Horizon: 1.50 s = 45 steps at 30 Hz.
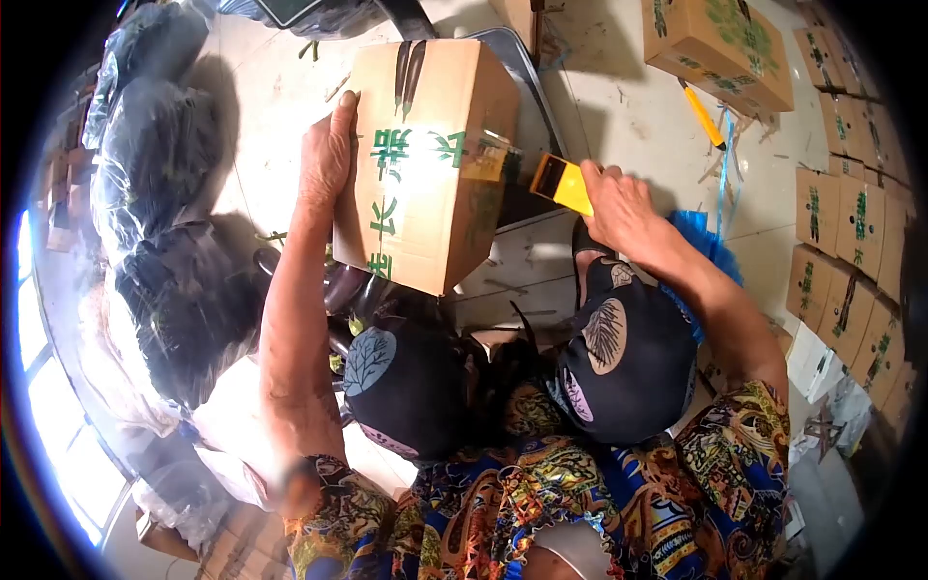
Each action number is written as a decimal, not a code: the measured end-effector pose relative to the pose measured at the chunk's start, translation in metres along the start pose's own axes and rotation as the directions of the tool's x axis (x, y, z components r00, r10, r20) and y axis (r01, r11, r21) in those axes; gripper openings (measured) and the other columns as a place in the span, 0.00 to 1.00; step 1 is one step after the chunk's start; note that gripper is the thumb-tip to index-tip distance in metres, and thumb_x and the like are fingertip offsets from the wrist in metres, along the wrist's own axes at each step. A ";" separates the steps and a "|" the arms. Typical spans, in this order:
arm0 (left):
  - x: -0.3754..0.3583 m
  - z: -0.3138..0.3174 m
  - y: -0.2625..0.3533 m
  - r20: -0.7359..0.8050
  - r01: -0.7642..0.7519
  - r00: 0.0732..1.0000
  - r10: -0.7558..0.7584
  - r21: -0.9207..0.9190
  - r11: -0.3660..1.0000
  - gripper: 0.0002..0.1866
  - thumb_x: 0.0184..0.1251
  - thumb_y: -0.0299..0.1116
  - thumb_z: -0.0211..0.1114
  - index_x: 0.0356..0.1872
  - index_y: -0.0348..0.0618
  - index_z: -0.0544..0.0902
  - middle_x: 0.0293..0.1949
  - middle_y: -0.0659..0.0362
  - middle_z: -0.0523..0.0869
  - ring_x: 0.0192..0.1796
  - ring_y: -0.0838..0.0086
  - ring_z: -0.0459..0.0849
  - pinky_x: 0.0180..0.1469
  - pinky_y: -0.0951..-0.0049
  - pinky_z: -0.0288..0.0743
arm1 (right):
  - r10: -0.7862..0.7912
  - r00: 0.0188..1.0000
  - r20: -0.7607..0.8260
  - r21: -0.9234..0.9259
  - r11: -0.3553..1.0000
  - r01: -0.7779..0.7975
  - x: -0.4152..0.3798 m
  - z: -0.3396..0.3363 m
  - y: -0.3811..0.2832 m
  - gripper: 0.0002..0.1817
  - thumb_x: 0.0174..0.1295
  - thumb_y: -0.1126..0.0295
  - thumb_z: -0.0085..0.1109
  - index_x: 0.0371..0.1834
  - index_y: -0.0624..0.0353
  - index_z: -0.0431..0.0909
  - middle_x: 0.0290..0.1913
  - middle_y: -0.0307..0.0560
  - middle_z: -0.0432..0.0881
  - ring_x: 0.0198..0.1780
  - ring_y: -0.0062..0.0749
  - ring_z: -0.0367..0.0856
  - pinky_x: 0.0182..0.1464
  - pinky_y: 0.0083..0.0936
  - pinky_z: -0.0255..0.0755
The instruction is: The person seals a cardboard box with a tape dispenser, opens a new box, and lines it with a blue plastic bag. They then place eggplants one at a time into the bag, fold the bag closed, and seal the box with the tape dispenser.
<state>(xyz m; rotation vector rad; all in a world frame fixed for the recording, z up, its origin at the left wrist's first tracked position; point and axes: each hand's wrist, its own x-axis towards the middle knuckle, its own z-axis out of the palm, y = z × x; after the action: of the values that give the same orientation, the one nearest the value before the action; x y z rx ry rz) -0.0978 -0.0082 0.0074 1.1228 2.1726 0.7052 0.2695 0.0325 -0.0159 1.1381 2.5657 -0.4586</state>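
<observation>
A cardboard box (419,174) with green lettering and a printed picture of eggplants stands tilted in front of me. My left hand (331,145) grips its left edge, thumb on the near face and the other fingers partly hidden. Clear tape (493,164) shows on the box's right side. Just right of the box, my right hand (619,201) is closed on a yellow tool with a dark opening, which looks like a tape dispenser (564,184); it is apart from the box. Dark eggplants (362,295) lie below the box, between it and my knees.
Several filled plastic bags (169,290) line the left side. A dark tray (541,106) is partly behind the box. A yellow utility knife (703,114) lies on the floor near another carton (720,48). Cartons (839,213) are stacked at the right, with blue strapping (710,242) nearer me.
</observation>
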 end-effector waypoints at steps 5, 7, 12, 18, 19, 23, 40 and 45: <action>0.012 -0.005 -0.032 -0.024 -0.023 0.999 0.024 0.034 0.999 0.35 0.75 0.59 0.46 0.49 0.31 0.84 0.44 0.37 0.86 0.52 0.57 0.84 0.57 0.62 0.72 | -0.363 0.932 0.002 -0.293 0.890 0.348 0.073 -0.003 -0.042 0.10 0.51 0.66 0.66 0.33 0.61 0.83 0.36 0.45 0.83 0.40 0.35 0.84 0.33 0.35 0.79; 0.028 -0.018 -0.043 0.010 0.175 0.984 -0.175 -0.012 0.984 0.39 0.73 0.62 0.45 0.55 0.29 0.81 0.51 0.37 0.84 0.58 0.56 0.81 0.63 0.63 0.68 | -0.222 0.975 0.010 -0.262 0.940 0.217 0.095 -0.001 -0.064 0.11 0.51 0.67 0.65 0.34 0.62 0.82 0.34 0.46 0.82 0.40 0.33 0.84 0.34 0.32 0.80; 0.025 -0.020 -0.047 0.067 0.146 0.988 -0.139 -0.129 0.981 0.39 0.73 0.62 0.46 0.55 0.28 0.81 0.48 0.39 0.85 0.55 0.57 0.81 0.63 0.64 0.67 | -0.192 0.968 0.163 -0.062 0.977 0.204 0.065 -0.008 -0.013 0.18 0.48 0.69 0.64 0.42 0.67 0.77 0.38 0.59 0.83 0.45 0.54 0.83 0.46 0.40 0.77; 0.015 -0.001 -0.026 0.076 0.065 0.996 -0.051 -0.199 0.978 0.35 0.75 0.57 0.45 0.57 0.30 0.80 0.49 0.40 0.86 0.54 0.57 0.83 0.62 0.62 0.69 | 0.118 0.947 0.300 0.377 0.897 -0.231 -0.021 -0.065 0.070 0.30 0.50 0.56 0.72 0.54 0.62 0.76 0.44 0.53 0.83 0.46 0.40 0.83 0.51 0.32 0.73; 0.010 0.013 -0.019 0.048 -0.069 0.996 0.079 -0.175 0.982 0.33 0.76 0.55 0.45 0.59 0.31 0.78 0.49 0.41 0.85 0.53 0.56 0.83 0.62 0.62 0.69 | 0.139 0.949 0.284 0.618 0.730 -0.292 -0.026 -0.075 0.074 0.32 0.51 0.54 0.72 0.56 0.60 0.77 0.45 0.49 0.84 0.45 0.35 0.82 0.53 0.28 0.72; -0.039 0.048 0.069 0.234 -0.115 0.937 0.261 -0.496 0.861 0.36 0.71 0.53 0.56 0.70 0.36 0.64 0.63 0.37 0.74 0.65 0.51 0.75 0.68 0.62 0.66 | 0.105 0.979 0.172 0.956 0.223 -0.192 -0.028 -0.102 0.076 0.23 0.63 0.59 0.64 0.56 0.62 0.76 0.43 0.41 0.80 0.46 0.21 0.79 0.51 0.19 0.71; -0.107 0.094 -0.122 0.492 0.642 0.765 -0.414 -0.539 0.545 0.32 0.72 0.57 0.57 0.60 0.36 0.78 0.58 0.48 0.80 0.57 0.65 0.78 0.59 0.64 0.72 | -0.070 0.994 0.087 0.995 0.046 -0.084 0.023 -0.081 0.008 0.26 0.66 0.58 0.60 0.61 0.64 0.75 0.51 0.39 0.80 0.53 0.23 0.77 0.58 0.21 0.68; -0.166 0.114 -0.173 0.756 0.767 0.546 -0.360 -0.625 -0.150 0.33 0.78 0.57 0.44 0.64 0.38 0.76 0.54 0.53 0.86 0.53 0.70 0.84 0.61 0.69 0.72 | -0.119 0.980 0.162 0.963 0.234 -0.131 0.068 -0.085 -0.065 0.31 0.59 0.50 0.66 0.57 0.61 0.76 0.44 0.42 0.79 0.50 0.25 0.74 0.53 0.22 0.67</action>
<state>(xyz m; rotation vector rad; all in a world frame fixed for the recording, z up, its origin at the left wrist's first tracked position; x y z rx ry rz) -0.0313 -0.2145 -0.1466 -0.5230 1.0971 1.0385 0.1651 0.0704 0.0450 1.2480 1.8682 -2.3059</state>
